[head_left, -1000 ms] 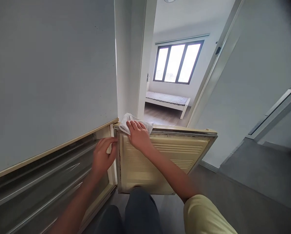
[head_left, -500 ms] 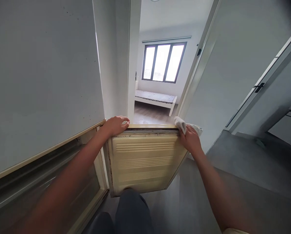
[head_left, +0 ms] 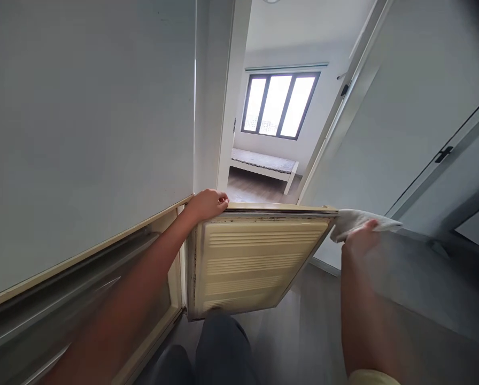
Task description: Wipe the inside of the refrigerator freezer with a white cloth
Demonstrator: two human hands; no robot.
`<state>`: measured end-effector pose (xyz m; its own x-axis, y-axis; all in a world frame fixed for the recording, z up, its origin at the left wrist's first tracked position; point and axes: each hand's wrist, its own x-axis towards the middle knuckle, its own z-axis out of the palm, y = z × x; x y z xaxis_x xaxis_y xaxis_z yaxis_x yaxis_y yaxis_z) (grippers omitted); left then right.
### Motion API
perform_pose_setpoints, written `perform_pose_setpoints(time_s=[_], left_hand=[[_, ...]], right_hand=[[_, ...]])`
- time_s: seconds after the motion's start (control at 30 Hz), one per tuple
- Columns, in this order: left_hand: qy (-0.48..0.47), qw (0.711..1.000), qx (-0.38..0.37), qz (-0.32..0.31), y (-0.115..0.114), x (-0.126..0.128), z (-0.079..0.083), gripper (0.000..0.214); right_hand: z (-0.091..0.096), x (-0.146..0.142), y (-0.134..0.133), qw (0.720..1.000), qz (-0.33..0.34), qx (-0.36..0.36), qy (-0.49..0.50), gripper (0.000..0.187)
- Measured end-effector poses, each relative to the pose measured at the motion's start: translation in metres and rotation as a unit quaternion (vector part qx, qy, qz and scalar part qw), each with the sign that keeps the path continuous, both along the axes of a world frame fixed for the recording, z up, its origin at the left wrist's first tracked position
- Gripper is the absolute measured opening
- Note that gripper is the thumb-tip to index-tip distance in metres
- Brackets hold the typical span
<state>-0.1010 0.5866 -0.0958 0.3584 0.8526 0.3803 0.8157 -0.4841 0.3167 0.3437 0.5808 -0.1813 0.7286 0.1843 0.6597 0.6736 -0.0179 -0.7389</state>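
An opened refrigerator door (head_left: pixel 255 246) stands in front of me, its cream inner panel ribbed and its seal dark with grime. My left hand (head_left: pixel 209 204) lies over the door's top edge at the hinge side, its fingers curled onto the edge. At the far top corner, my right hand (head_left: pixel 360 238) grips a white cloth (head_left: pixel 354 220). The cloth's left end meets the corner of the door, and the rest trails to the right. Motion blurs this hand and forearm. Left of the door is the open refrigerator compartment (head_left: pixel 143 283), partly hidden by my left arm.
A large grey-white panel (head_left: pixel 87 133) rises above the compartment. Beyond the door, a doorway leads to a room with a bed frame (head_left: pixel 263 166) and a window (head_left: pixel 279 104). Another door with a black handle (head_left: pixel 443 154) is at right. My knees (head_left: pixel 223 342) are close below the refrigerator door.
My right hand has slid the cloth rightward from the door's top edge to past its outer corner. The left hand stays on the top edge, its fingers more curled. My view has shifted slightly.
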Motion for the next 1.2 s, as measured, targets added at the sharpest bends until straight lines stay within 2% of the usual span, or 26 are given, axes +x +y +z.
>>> perform_pose_setpoints(time_s=[0.07, 0.1, 0.23, 0.37, 0.63, 0.73, 0.87, 0.97, 1.03, 1.1, 1.2], left_hand=[[0.0, 1.0, -0.001, -0.005, 0.002, 0.0, -0.001, 0.037], [0.001, 1.0, -0.003, -0.008, 0.003, 0.0, -0.002, 0.038], [0.002, 1.0, -0.011, -0.011, 0.005, -0.001, -0.002, 0.041], [0.01, 0.999, -0.024, -0.02, 0.005, -0.001, -0.001, 0.042], [0.014, 1.0, -0.026, 0.003, 0.005, 0.001, -0.001, 0.044], [0.019, 0.999, -0.025, 0.01, 0.005, 0.002, 0.0, 0.044], [0.02, 0.999, -0.03, 0.001, 0.006, 0.003, 0.004, 0.042], [0.016, 0.999, -0.036, -0.003, 0.008, 0.002, 0.004, 0.044], [0.015, 0.999, -0.038, 0.0, 0.009, 0.001, 0.003, 0.045], [0.017, 0.999, -0.038, 0.001, 0.01, 0.001, 0.001, 0.046], [0.021, 0.999, -0.034, -0.005, 0.011, 0.0, -0.001, 0.046]], right_hand=[[-0.009, -0.022, -0.005, 0.997, -0.034, 0.051, 0.048, 0.079], [-0.015, -0.036, -0.007, 0.996, -0.031, 0.068, 0.056, 0.074], [-0.04, -0.095, -0.002, 0.994, 0.075, 0.059, -0.043, 0.065], [-0.057, -0.14, 0.007, 0.986, 0.106, 0.054, -0.118, 0.061], [-0.071, -0.249, -0.008, 0.948, 0.191, 0.077, -0.242, 0.057], [-0.069, -0.294, -0.022, 0.932, 0.241, 0.046, -0.268, 0.056], [-0.068, -0.341, -0.039, 0.899, 0.301, -0.062, -0.311, 0.054], [-0.068, -0.352, -0.042, 0.868, 0.299, -0.158, -0.362, 0.055], [-0.067, -0.345, -0.041, 0.853, 0.296, -0.174, -0.392, 0.055], [-0.066, -0.328, -0.037, 0.855, 0.299, -0.142, -0.399, 0.055], [-0.066, -0.294, -0.026, 0.886, 0.281, -0.072, -0.361, 0.053]])
